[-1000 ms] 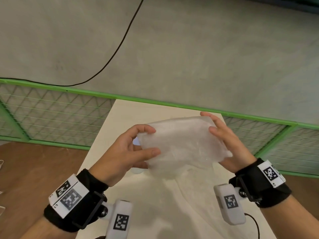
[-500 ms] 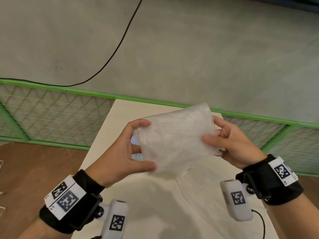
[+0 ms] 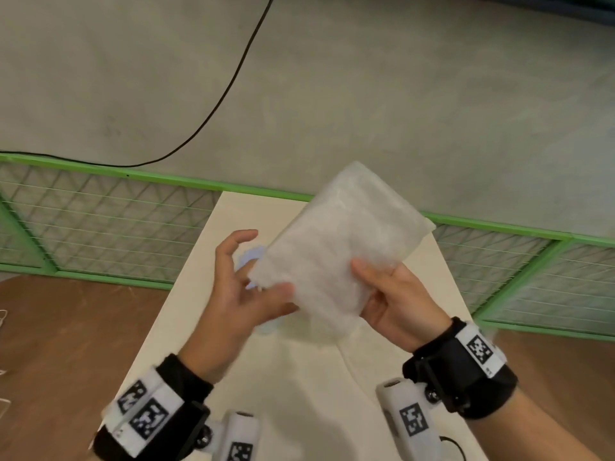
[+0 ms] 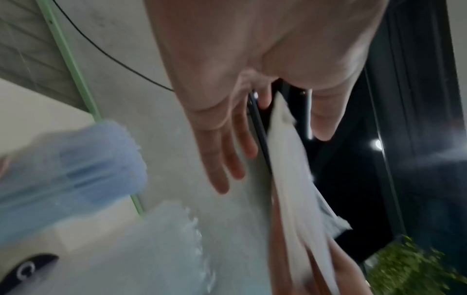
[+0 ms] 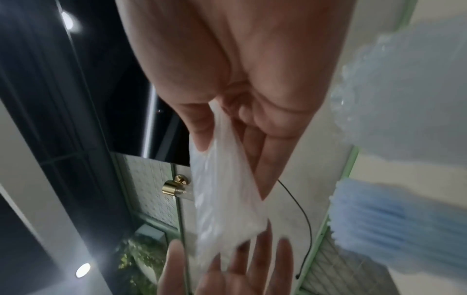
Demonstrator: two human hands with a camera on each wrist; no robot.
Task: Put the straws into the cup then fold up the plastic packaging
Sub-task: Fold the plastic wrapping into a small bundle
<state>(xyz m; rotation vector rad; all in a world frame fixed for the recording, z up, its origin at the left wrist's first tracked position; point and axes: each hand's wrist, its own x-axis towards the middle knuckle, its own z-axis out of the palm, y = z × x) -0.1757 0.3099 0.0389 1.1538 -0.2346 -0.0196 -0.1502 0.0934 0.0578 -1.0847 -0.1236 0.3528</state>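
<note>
In the head view, the translucent white plastic packaging is held up over the pale cream tabletop, already doubled into a thick, roughly rectangular pad tilted up to the far right. The right hand pinches its near right edge, thumb on the front face. The left hand sits at the pad's left edge with fingers spread and relaxed; only the thumb tip seems to touch the plastic, so it reads as released rather than gripping. Behind the left fingers a pale blue shape peeks out, likely the bundle of light blue plastic straws in the cup, though mostly hidden here.

From the left wrist, the left hand's fingers are straight and apart from the packaging, which hangs just to their right. To the left, blurred, the straws stand bunched together in a clear plastic cup on the table.

From the right wrist, thumb and fingers clamp the folded plastic; the straws and cup appear at the right, blurred.

Judging by this, the straws are done and folding is well along; perhaps one more fold or a pressing flat and setting down remains.
</note>
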